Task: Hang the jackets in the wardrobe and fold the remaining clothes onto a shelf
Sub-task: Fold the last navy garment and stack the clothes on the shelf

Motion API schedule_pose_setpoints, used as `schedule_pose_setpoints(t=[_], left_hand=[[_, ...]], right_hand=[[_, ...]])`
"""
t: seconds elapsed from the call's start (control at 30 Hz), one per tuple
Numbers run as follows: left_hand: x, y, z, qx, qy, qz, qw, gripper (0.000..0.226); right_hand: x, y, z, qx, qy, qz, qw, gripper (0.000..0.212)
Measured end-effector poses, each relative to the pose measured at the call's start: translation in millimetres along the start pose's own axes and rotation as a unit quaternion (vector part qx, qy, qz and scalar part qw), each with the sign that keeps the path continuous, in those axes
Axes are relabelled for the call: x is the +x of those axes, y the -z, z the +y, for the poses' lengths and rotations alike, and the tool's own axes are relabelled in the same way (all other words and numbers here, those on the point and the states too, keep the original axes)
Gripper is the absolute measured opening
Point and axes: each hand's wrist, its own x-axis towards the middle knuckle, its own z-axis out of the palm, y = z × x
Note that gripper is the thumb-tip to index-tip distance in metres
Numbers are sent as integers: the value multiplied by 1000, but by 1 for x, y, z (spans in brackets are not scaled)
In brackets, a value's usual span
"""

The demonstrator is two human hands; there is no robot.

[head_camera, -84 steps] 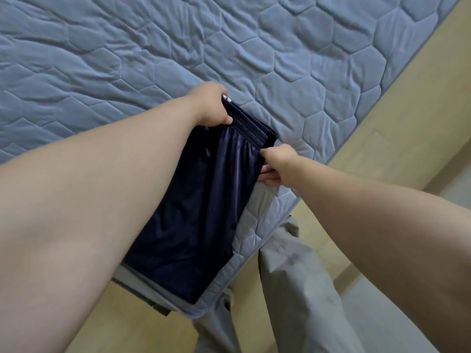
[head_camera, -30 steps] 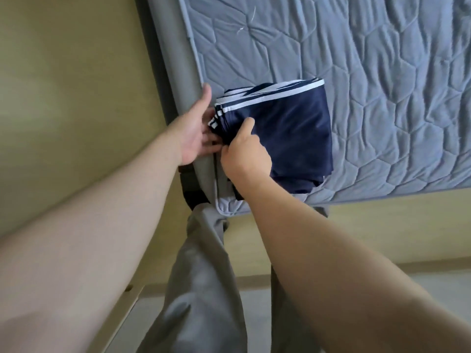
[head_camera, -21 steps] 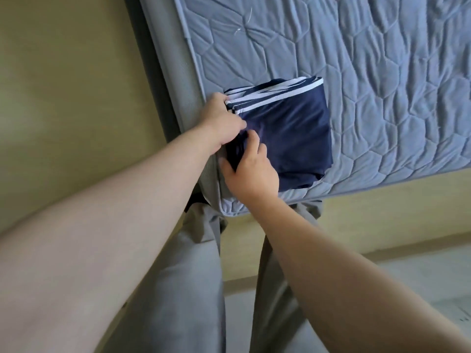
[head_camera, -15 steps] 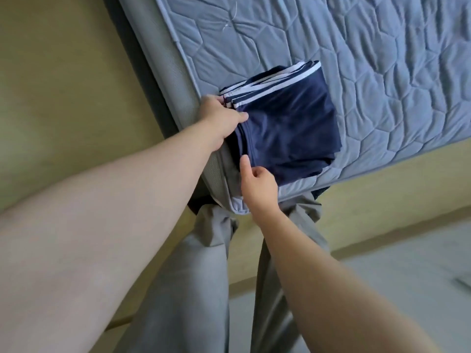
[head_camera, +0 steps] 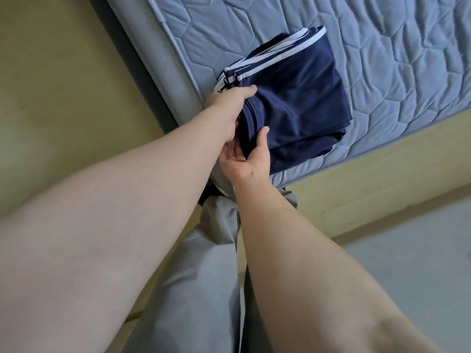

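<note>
Grey-blue quilting stitched in hexagons covers the mattress (head_camera: 382, 72), which fills the upper right of the view; its mesh side (head_camera: 163, 59) runs up and away to the left of both grips, and its near corner sits just below the right one. Navy shorts (head_camera: 293, 103), folded into a thick square, lie on the mattress beside that corner, spreading up and to the right from the two grips; white stripes (head_camera: 270, 56) mark the edge farthest from the hands.

Both hands meet at the near left edge of the fold. The left hand (head_camera: 226, 110) comes in from the lower left; its thumb (head_camera: 248, 90) lies over the top layer, its fingers are hidden behind the cloth, and its grip is closed on the shorts' edge. The right hand (head_camera: 246, 160) sits just below it, palm turned up; its thumb (head_camera: 263, 135) presses on top of the fabric while its fingers tuck under the fold, so this grip also holds the shorts. The two hands are nearly touching.

Beige panels lie left of the left grip (head_camera: 63, 110) and right of the right forearm (head_camera: 356, 169); below the grips hang the person's grey trousers (head_camera: 198, 289); pale grey floor (head_camera: 407, 263) shows at the lower right.
</note>
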Motion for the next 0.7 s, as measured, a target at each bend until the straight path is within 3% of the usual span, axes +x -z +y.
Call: schedule_pose_setpoints(t=[0.1, 0.23, 0.33, 0.43, 0.53, 0.7], left_hand=[[-7, 14, -1, -40, 52, -47, 997, 49], [-51, 26, 12, -82, 51, -15, 995, 52], [-114, 42, 26, -162, 54, 48, 984, 44], [-187, 71, 26, -256, 78, 101, 958, 37], [-261, 110, 18, -327, 116, 83, 934, 9], [-375, 196, -9, -450, 113, 108, 880, 13]], right_hand=[[-17, -5, -8, -13, 17, 13, 1000, 54], [-78, -18, -16, -66, 62, 19, 996, 32], [-145, -32, -13, -197, 105, 86, 971, 22], [-219, -34, 1, -368, 131, 132, 911, 30], [-283, -30, 23, -505, 139, 121, 843, 31], [-365, 0, 89, -699, 163, 21, 696, 34]])
